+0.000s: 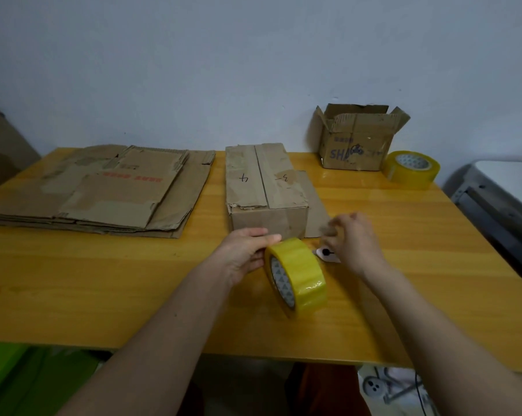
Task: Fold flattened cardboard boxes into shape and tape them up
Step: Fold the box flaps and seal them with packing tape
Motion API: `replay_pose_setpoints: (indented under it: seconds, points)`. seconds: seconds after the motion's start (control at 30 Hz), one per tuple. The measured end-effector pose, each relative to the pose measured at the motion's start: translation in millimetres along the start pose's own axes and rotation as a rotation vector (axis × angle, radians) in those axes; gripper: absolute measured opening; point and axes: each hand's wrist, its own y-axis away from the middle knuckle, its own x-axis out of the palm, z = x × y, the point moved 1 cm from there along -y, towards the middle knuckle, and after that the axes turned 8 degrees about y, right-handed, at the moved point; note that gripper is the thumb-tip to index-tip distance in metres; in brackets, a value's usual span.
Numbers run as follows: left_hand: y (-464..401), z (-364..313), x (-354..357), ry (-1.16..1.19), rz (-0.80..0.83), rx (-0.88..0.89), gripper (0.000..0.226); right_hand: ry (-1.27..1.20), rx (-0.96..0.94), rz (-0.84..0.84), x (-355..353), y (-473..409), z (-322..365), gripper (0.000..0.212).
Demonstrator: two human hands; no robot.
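- Flat cardboard (103, 190) — worn, creased sheets stacked at ten o'clock on the glossy table (73, 295).
- Left hand (244, 256) grasps the tape roll (295, 274), a yellow ring on edge, centre.
- Folded box (265, 187) at twelve o'clock; its seam may stay untaped if the tape's end tears.
- Right hand (355, 241) — blurred, grip unclear — over a small cutter (325, 253).

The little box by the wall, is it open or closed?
Open. The small cardboard box has its top flaps sticking up and apart, untaped.
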Motion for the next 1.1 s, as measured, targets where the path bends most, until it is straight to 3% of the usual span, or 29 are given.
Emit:
replay_pose_setpoints:
  seconds: [0.07, 0.1, 0.2, 0.3, 0.43, 0.5, 0.57, 0.6, 0.67, 0.73, 0.77, 0.87, 1.1]
  points:
    - [1, 0, 0, 0.01, -0.008, -0.008, 0.036, -0.01, -0.229, -0.262, -11, -4, 26, 0.037]
    - [1, 1, 0, 0.013, -0.006, -0.013, 0.032, -0.051, -0.342, -0.304, -15, -8, 42, 0.038]
    - [3, 0, 1, 0.018, 0.0, -0.017, 0.03, -0.041, -0.505, -0.128, -16, -28, 73, 0.05]
    - [5, 1, 2, 0.006, 0.022, -0.011, 0.025, 0.05, -0.437, 0.073, -6, -42, 77, 0.06]
    - [10, 3, 1, -0.005, 0.064, 0.042, 0.017, -0.052, -0.409, 0.121, -5, -42, 73, 0.065]
    - [13, 3, 0, -0.034, 0.08, 0.114, 0.016, -0.195, -0.381, 0.041, -11, -36, 73, 0.057]
    - [16, 4, 0, -0.082, 0.093, 0.201, 0.016, -0.387, -0.307, -0.105, -20, -26, 69, 0.035]
    - [18, 4, 0, -0.094, 0.096, 0.234, 0.016, -0.507, -0.256, -0.096, -24, -18, 66, 0.024]
    - [21, 4, 2, -0.093, 0.09, 0.283, 0.016, -0.725, -0.178, 0.101, -28, -2, 63, 0.03]
    - [24, 4, 4, -0.105, 0.085, 0.33, 0.018, -0.761, -0.142, 0.286, -24, 10, 59, 0.046]
    - [26, 4, 5, -0.12, 0.081, 0.351, 0.018, -0.766, -0.125, 0.324, -22, 14, 59, 0.043]
    - [30, 6, 8, -0.177, 0.042, 0.409, 0.016, -0.896, -0.041, 0.352, -18, 19, 61, 0.019]
    - [44, 5, 14, -0.24, -0.182, 0.586, 0.007, -1.016, 0.043, 0.397, -18, 24, 67, 0.023]
